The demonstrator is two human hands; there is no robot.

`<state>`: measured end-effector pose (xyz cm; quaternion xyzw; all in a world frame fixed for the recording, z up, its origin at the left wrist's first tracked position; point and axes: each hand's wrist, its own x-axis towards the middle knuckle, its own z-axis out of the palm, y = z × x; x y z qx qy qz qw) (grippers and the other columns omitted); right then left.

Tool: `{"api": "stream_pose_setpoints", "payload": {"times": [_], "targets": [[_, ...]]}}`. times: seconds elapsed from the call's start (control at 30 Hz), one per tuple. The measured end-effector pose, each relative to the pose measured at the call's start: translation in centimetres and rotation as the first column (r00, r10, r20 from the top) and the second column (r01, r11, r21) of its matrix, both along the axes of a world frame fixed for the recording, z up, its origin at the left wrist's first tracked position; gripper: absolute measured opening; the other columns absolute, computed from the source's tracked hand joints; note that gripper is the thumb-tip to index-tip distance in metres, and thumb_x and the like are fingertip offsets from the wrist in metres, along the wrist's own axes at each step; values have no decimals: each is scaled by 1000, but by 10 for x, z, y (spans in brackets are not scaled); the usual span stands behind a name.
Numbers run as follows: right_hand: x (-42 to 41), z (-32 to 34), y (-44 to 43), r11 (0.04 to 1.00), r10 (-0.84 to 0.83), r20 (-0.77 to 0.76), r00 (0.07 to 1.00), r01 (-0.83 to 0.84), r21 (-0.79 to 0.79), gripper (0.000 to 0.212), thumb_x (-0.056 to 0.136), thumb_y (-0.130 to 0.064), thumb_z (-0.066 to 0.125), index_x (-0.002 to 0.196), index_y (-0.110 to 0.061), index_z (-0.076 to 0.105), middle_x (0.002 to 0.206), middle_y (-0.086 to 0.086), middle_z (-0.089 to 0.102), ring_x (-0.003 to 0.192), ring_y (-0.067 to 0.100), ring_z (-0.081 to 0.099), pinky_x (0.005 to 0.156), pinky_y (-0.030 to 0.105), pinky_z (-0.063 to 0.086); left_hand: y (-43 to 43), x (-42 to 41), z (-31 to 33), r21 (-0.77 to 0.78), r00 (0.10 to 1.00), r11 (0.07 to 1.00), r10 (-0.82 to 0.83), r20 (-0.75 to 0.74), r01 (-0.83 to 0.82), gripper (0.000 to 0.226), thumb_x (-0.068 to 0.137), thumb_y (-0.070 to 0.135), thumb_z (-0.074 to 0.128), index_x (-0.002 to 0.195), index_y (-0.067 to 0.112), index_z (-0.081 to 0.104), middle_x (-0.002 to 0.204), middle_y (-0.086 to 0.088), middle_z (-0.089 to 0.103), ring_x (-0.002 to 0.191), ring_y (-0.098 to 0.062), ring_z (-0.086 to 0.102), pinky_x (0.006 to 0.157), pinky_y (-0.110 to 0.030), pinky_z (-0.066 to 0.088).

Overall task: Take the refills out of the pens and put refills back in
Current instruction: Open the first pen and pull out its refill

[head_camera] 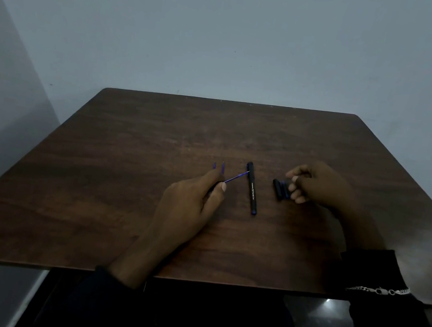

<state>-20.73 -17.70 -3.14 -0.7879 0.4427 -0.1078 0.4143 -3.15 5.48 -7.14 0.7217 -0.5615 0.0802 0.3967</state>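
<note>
Left hand (189,201) pinching blue refill (236,177), right hand (319,184) curled, grip unclear

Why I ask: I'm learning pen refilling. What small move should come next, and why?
Probably ease the refill, pinched in the left hand, into the far end of the black pen: its tip points at that end, and the pen lies free on the table.

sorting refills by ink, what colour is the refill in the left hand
Blue-purple refill, pinched by the left hand; head view.
</note>
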Motion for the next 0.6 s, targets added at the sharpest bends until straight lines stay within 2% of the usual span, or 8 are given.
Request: {"api": "stream_pose_setpoints", "payload": {"times": [0.13,0.23,0.3,0.43,0.53,0.6], "targets": [[-1,-3,0,997,-70,49,996,72,-35,21,106,-5,46,115,0,64,82,12,67,62,18,66,49,24,55,0,2,-2,-36,997,999,-17,-81,14,22,106,39,45,96,28,61,64,16,59,56,-3,54,57,-28,42],[-1,0,-2,974,-107,102,989,125,-190,18,105,-13,53,111,-5,68,84,9,71,66,17,69,57,28,55,-1,5,-3,-74,986,997,-26,-165,14,26,106,39,46,93,24,63,59,10,54,52,-8,51,53,-26,35],[1,7,3,957,-75,199,977,127,-261,18,103,-18,58,105,-7,71,80,6,72,65,16,69,60,28,55,-1,7,-5,-92,979,996,-37,-202,19,28,107,37,47,93,20,64,59,8,53,51,-11,50,51,-24,33],[12,25,43,988,127,425,896,-78,-131,15,94,-31,73,91,-17,78,76,5,77,64,13,71,60,25,58,-1,10,-6,-133,964,991,-64,-259,30,29,109,34,50,87,18,60,62,2,56,50,-10,47,49,-24,32],[30,24,80,976,202,522,829,-217,-33,10,88,-19,79,96,-13,79,77,5,79,64,9,72,56,20,56,-2,12,-5,-160,958,986,-80,-276,36,25,109,30,52,87,21,61,64,-1,57,53,-9,48,52,-25,35],[43,18,98,970,192,553,811,-244,21,9,88,-14,80,96,-12,78,80,6,79,67,11,73,58,22,57,-1,12,-6,-175,956,984,-91,-280,42,23,108,26,54,87,22,61,63,0,57,54,-10,51,52,-28,38]]}}
